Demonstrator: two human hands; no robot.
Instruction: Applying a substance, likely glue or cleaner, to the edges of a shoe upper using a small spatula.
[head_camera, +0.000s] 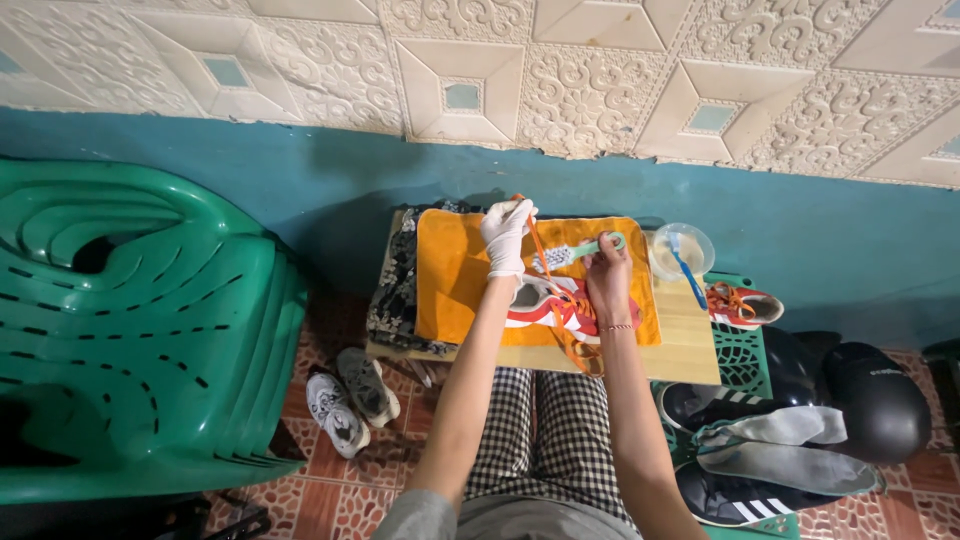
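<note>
A red and white sneaker (560, 308) lies on an orange towel (450, 270) spread over a small wooden table (690, 345). My left hand (506, 232), in a white glove, pinches an orange shoelace (536, 240) and lifts it above the shoe. My bare right hand (606, 272) rests on the shoe's upper by the lace holes. A green-handled brush (588, 250) lies on the towel just beyond my right hand.
A clear bowl (681, 250) with a blue toothbrush stands at the table's right. A second red sneaker (745, 303) sits on a green crate. Stacked green plastic chairs (140, 320) fill the left. Grey shoes (350, 398), dark shoes (745, 495) and a black helmet (880, 400) lie on the floor.
</note>
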